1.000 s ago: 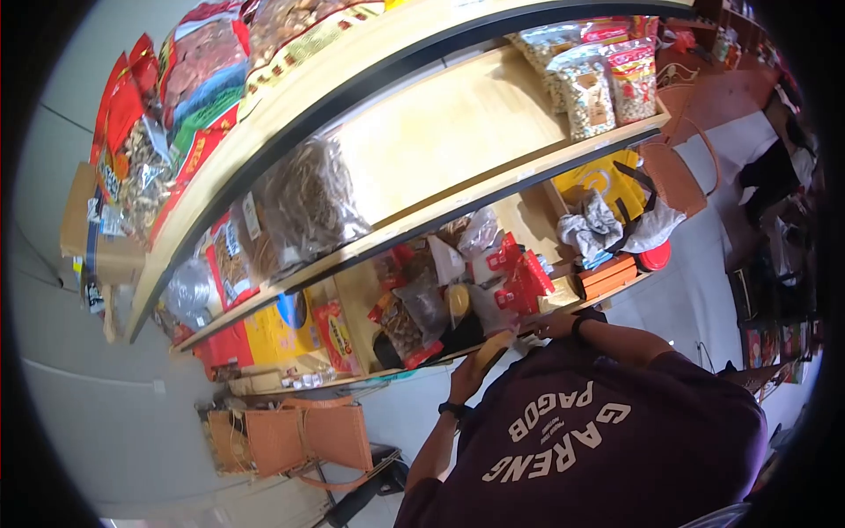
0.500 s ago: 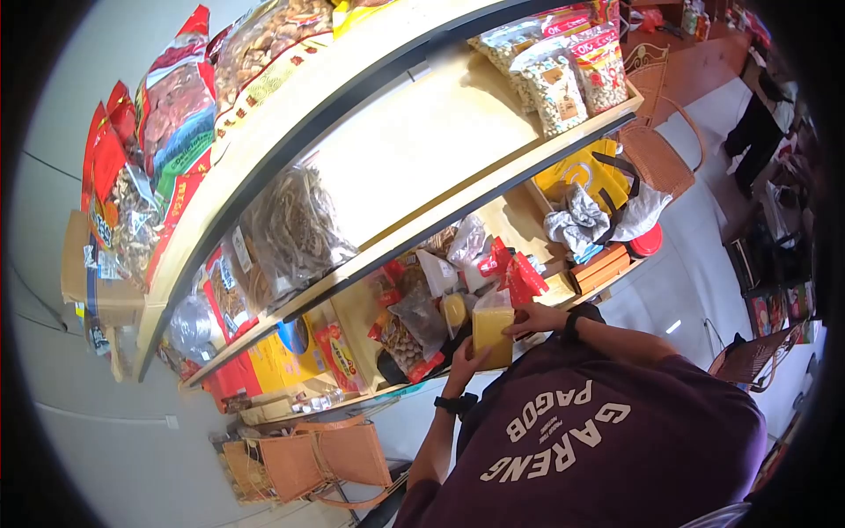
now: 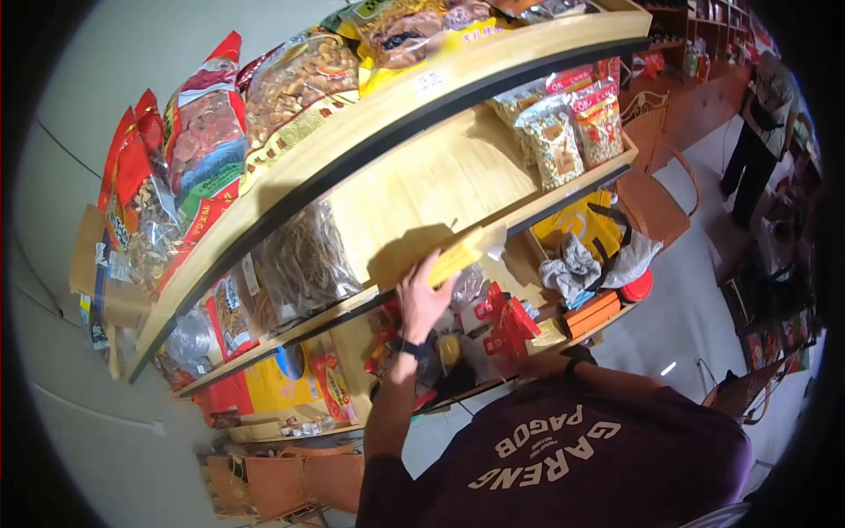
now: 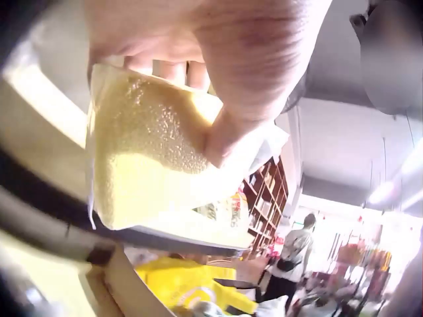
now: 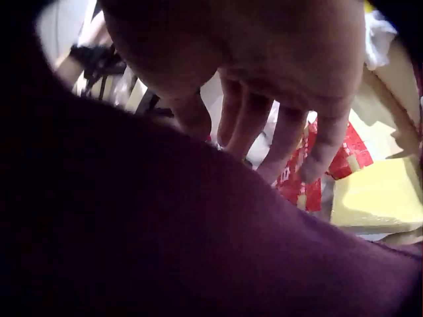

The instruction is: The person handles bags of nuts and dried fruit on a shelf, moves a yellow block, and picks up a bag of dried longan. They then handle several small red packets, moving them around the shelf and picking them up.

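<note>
My left hand (image 3: 424,304) holds a brick-shaped clear pack of fine yellow grain (image 4: 152,145), with the thumb on one face and the fingers behind it. In the head view this pack overlaps the front edge of the bare middle shelf (image 3: 422,194). Down by the lower shelf, my right hand (image 5: 264,86) hangs with loosely bent fingers and holds nothing. Red printed packets (image 5: 344,152) show behind those fingers. Another yellow block (image 5: 380,198) lies beside them in the right wrist view.
Bags of dried goods (image 3: 304,84) line the top shelf. Brown dried strands in clear bags (image 3: 304,251) stand left on the middle shelf, popcorn-like bags (image 3: 550,141) right. A yellow bag (image 3: 576,224) and orange blocks (image 3: 594,312) fill the lower right. A person (image 3: 757,132) stands farther back.
Both hands held the yellow pack at the lower shelf half a second ago. The right hand has let go, and the left has raised the pack to the middle shelf.
</note>
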Tool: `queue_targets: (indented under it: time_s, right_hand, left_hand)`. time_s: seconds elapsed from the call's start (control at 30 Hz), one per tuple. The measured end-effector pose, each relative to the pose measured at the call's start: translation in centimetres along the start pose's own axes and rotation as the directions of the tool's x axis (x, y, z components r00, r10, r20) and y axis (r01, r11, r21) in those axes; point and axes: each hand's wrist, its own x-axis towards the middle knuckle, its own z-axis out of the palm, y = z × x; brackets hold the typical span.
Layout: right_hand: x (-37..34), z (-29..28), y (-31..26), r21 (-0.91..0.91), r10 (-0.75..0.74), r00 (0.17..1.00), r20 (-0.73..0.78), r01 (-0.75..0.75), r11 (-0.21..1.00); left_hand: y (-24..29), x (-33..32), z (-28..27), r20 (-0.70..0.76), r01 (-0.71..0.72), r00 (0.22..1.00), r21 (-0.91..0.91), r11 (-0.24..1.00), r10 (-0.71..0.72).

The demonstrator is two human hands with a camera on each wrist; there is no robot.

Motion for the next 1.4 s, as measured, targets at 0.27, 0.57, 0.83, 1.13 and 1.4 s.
queue_targets:
  time_s: [0.27, 0.57, 0.83, 1.13, 1.4]
  right_hand:
    - [-1.9, -0.9, 0.5, -0.016, 0.145, 0.983, 0.113, -0.144, 0.989]
    - [-3.3, -3.1, -2.0, -0.111, 0.225, 0.963, 0.146, -0.210, 0.971]
    - [-2.6, -1.3, 2.3, -0.198, 0.317, 0.943, 0.104, -0.292, 0.936]
    - [-1.8, 1.5, 10.9, -0.259, 0.268, 0.963, -0.008, -0.260, 0.930]
    - [0.6, -1.4, 8.0, -0.426, 0.272, 0.875, -0.401, -0.441, 0.790]
  left_hand:
    - [-4.7, 6.0, 2.2, 0.164, 0.071, 0.980, 0.232, 0.970, -0.111]
    - [-6.7, 6.9, 2.7, 0.298, -0.004, 0.954, 0.107, 0.994, -0.028]
    - [-6.3, 10.5, 3.8, 0.561, -0.155, 0.827, 0.283, 0.946, -0.033]
    - [-4.1, 9.6, 4.3, 0.420, -0.098, 0.901, 0.431, 0.897, -0.104]
    - [-4.1, 10.4, 4.7, 0.479, -0.036, 0.853, 0.451, 0.892, -0.208]
